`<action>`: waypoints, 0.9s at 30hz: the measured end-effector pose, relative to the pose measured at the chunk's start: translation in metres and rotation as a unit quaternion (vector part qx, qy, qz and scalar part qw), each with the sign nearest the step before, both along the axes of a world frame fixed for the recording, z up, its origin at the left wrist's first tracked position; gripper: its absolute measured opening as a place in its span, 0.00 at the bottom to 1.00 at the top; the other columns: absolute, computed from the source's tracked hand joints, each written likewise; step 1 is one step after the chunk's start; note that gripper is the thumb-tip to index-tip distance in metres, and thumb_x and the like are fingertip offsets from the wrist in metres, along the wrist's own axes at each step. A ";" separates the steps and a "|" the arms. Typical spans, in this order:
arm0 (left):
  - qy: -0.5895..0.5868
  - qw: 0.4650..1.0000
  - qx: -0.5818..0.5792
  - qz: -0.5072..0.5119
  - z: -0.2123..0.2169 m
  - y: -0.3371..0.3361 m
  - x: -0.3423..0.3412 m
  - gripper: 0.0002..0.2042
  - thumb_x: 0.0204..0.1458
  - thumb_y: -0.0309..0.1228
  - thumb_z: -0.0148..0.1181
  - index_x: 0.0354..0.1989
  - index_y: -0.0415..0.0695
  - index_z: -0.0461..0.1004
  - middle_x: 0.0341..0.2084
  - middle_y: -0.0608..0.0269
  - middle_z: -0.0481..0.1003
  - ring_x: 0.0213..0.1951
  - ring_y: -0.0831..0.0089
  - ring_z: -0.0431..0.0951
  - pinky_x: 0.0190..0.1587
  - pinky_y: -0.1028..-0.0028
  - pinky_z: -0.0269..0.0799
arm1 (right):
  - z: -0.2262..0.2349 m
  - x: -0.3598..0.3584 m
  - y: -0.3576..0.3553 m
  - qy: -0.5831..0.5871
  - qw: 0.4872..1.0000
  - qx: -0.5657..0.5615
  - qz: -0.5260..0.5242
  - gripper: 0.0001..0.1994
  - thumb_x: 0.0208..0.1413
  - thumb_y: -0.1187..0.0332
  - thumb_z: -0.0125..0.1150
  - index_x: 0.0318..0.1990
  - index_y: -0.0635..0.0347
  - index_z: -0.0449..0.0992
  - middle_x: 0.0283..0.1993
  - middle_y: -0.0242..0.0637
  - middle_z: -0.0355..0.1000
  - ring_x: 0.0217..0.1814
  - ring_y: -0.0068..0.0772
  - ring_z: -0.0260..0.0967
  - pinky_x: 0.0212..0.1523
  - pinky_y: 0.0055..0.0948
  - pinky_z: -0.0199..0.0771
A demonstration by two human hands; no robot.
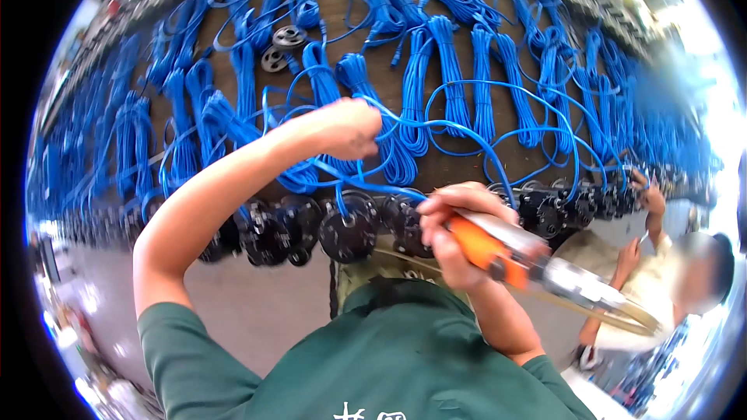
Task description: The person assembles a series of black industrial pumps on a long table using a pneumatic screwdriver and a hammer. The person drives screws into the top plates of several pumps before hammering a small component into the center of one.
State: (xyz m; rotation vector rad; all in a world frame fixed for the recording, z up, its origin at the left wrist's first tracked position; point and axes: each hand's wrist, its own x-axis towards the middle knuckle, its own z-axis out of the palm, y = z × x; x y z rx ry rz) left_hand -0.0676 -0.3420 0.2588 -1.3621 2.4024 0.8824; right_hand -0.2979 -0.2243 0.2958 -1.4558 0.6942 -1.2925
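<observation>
Closest in, at six o'clock, a green shirt (405,350) fills the foreground. Up at four, here's the right hand (459,225), fingers wrapped round an orange-and-silver tool (486,253), its blurred metal end aimed out and down towards four! Beyond that, a row of black round units (348,227) curves across along the near edge of the table (334,8), one of them sitting just off centre at seven with a blue lead at its top. Past the row now, between eleven and twelve, it's the left hand (354,128), fingers curled in, a loose blue cable (447,123) right at its edge; whether it grips that cable, I can't tell. The cable sweeps off through one o'clock and bends down towards the units. Farther out, from ten round to two, tied blue bundles (451,74) crowd the table, with two grey discs (289,36) among them at eleven. Well out, between three and four, a co-worker (652,284) in a cream top reaches up to the row.
</observation>
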 end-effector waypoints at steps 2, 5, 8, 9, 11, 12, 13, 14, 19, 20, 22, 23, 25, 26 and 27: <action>0.145 0.943 -0.282 0.103 0.033 0.046 -0.004 0.11 0.54 0.34 0.63 0.31 0.36 0.82 0.27 0.46 0.79 0.34 0.45 0.81 0.39 0.55 0.78 | 0.035 -0.041 0.018 -0.023 0.999 -0.040 0.011 0.21 0.47 0.82 0.61 0.53 0.66 0.76 0.41 0.39 0.79 0.29 0.26 0.75 0.33 0.27 0.78; 0.408 0.672 -0.556 0.270 0.042 0.144 -0.057 0.07 0.49 0.15 0.63 0.36 0.36 0.78 0.24 0.58 0.77 0.25 0.58 0.77 0.31 0.64 0.73 | 0.077 -0.094 0.048 -0.169 0.984 -0.061 0.020 0.21 0.51 0.82 0.66 0.54 0.62 0.72 0.41 0.36 0.76 0.25 0.27 0.74 0.32 0.29 0.77; 0.406 0.679 -0.484 0.374 -0.059 0.256 -0.123 0.04 0.54 0.22 0.60 0.36 0.37 0.79 0.25 0.57 0.78 0.27 0.61 0.77 0.32 0.64 0.74 | 0.093 -0.127 0.062 -0.279 0.955 -0.073 0.076 0.17 0.53 0.79 0.60 0.50 0.58 0.70 0.41 0.34 0.70 0.27 0.24 0.69 0.34 0.28 0.69; 0.382 0.729 -0.392 0.412 -0.086 0.268 -0.154 0.05 0.57 0.25 0.59 0.36 0.37 0.79 0.26 0.57 0.78 0.27 0.61 0.77 0.33 0.63 0.74 | 0.097 -0.138 0.064 -0.281 0.952 -0.078 0.089 0.15 0.53 0.77 0.60 0.49 0.59 0.69 0.42 0.34 0.69 0.27 0.23 0.68 0.34 0.28 0.68; 0.330 0.798 -0.189 0.468 -0.127 0.281 -0.204 0.09 0.61 0.30 0.57 0.36 0.37 0.80 0.27 0.57 0.79 0.28 0.61 0.78 0.34 0.62 0.75 | 0.094 -0.151 0.064 -0.257 0.957 -0.081 0.109 0.16 0.55 0.76 0.59 0.51 0.61 0.69 0.43 0.35 0.68 0.29 0.22 0.67 0.36 0.28 0.68; 0.334 0.794 -0.089 0.500 -0.140 0.284 -0.218 0.11 0.63 0.33 0.56 0.36 0.37 0.80 0.27 0.56 0.79 0.29 0.62 0.78 0.35 0.61 0.75 | 0.086 -0.151 0.062 -0.232 0.962 -0.078 0.122 0.17 0.57 0.77 0.59 0.54 0.62 0.69 0.43 0.35 0.68 0.29 0.23 0.68 0.37 0.29 0.70; 0.362 0.772 0.013 0.522 -0.141 0.277 -0.226 0.14 0.66 0.35 0.54 0.36 0.37 0.80 0.28 0.56 0.79 0.29 0.62 0.78 0.36 0.60 0.75 | 0.080 -0.150 0.061 -0.210 0.968 -0.074 0.118 0.19 0.56 0.77 0.58 0.56 0.64 0.69 0.44 0.37 0.68 0.29 0.23 0.68 0.37 0.30 0.71; 0.452 0.685 0.124 0.557 -0.144 0.272 -0.231 0.15 0.67 0.36 0.53 0.37 0.37 0.80 0.28 0.56 0.79 0.29 0.63 0.79 0.37 0.60 0.77 | 0.071 -0.149 0.059 -0.189 0.973 -0.069 0.116 0.21 0.55 0.77 0.57 0.58 0.65 0.68 0.45 0.39 0.67 0.28 0.24 0.68 0.37 0.30 0.72; 0.772 0.039 0.258 0.580 -0.193 0.241 -0.266 0.13 0.68 0.34 0.51 0.40 0.38 0.77 0.31 0.56 0.79 0.33 0.63 0.79 0.45 0.57 0.80 | 0.029 -0.133 0.054 -0.098 0.991 -0.034 0.090 0.24 0.50 0.76 0.51 0.58 0.68 0.69 0.47 0.43 0.68 0.27 0.23 0.67 0.35 0.30 0.73; 0.799 -0.059 0.238 0.549 -0.200 0.237 -0.273 0.11 0.68 0.33 0.51 0.40 0.38 0.76 0.31 0.56 0.79 0.34 0.63 0.79 0.47 0.56 0.81 | 0.022 -0.132 0.053 -0.089 0.991 -0.036 0.095 0.24 0.50 0.76 0.52 0.58 0.68 0.69 0.46 0.43 0.68 0.27 0.23 0.68 0.35 0.30 0.74; 0.824 -0.091 0.220 0.515 -0.206 0.234 -0.286 0.10 0.67 0.31 0.52 0.40 0.37 0.76 0.31 0.56 0.79 0.35 0.63 0.80 0.50 0.57 0.80 | 0.016 -0.125 0.055 -0.078 0.991 -0.024 0.108 0.23 0.50 0.76 0.52 0.56 0.68 0.69 0.45 0.44 0.68 0.27 0.23 0.68 0.35 0.30 0.74; 0.831 -0.099 0.209 0.506 -0.205 0.233 -0.292 0.10 0.67 0.31 0.52 0.41 0.37 0.75 0.32 0.56 0.80 0.35 0.63 0.80 0.49 0.57 0.80 | 0.011 -0.122 0.056 -0.069 0.992 -0.022 0.100 0.23 0.50 0.76 0.52 0.56 0.67 0.69 0.45 0.45 0.69 0.26 0.24 0.68 0.33 0.30 0.74; 0.848 -0.104 0.195 0.482 -0.203 0.235 -0.292 0.08 0.66 0.30 0.54 0.40 0.38 0.75 0.32 0.57 0.80 0.35 0.63 0.80 0.48 0.58 0.80 | 0.003 -0.119 0.058 -0.055 0.995 -0.020 0.082 0.23 0.48 0.76 0.54 0.56 0.66 0.69 0.44 0.47 0.71 0.25 0.25 0.68 0.31 0.30 0.75; 0.842 -0.121 0.197 0.487 -0.201 0.235 -0.290 0.08 0.66 0.30 0.54 0.41 0.38 0.75 0.32 0.57 0.80 0.34 0.64 0.80 0.48 0.58 0.81 | 0.000 -0.116 0.058 -0.043 0.996 -0.019 0.081 0.23 0.48 0.76 0.54 0.56 0.66 0.69 0.44 0.46 0.72 0.25 0.25 0.68 0.31 0.30 0.75; 0.836 -0.137 0.200 0.492 -0.199 0.235 -0.289 0.08 0.66 0.29 0.54 0.41 0.38 0.75 0.32 0.57 0.80 0.34 0.64 0.79 0.47 0.59 0.81 | -0.003 -0.114 0.059 -0.032 0.996 -0.017 0.079 0.24 0.48 0.76 0.54 0.56 0.66 0.69 0.44 0.46 0.72 0.25 0.25 0.68 0.30 0.30 0.75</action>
